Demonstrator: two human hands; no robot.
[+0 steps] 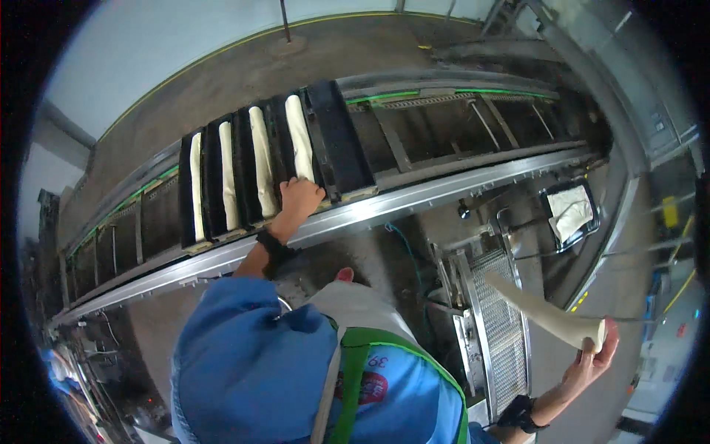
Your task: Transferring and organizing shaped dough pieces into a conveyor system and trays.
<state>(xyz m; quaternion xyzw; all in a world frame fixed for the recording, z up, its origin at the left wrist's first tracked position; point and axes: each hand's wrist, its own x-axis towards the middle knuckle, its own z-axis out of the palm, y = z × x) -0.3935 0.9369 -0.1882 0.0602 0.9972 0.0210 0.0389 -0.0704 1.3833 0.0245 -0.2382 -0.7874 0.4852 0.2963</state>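
Observation:
A black baking tray [342, 140] with several long channels lies on a conveyor. Pale dough strips fill all of its channels except the rightmost one. My left hand [299, 197] reaches out to the near end of the rightmost strip [299, 133], fingers curled over it at the tray's front edge. A black band sits on that wrist. My right hand [596, 354] is out at the lower right, closed on one end of another long dough strip [538, 311]. That strip stretches up and left from the hand over a metal mesh belt [504, 337].
The conveyor's steel side rail [451, 189] runs diagonally in front of the tray, with open frame sections to the right. A dark pan holding something pale [571, 211] sits at the right. My blue sleeve and green strap fill the lower middle.

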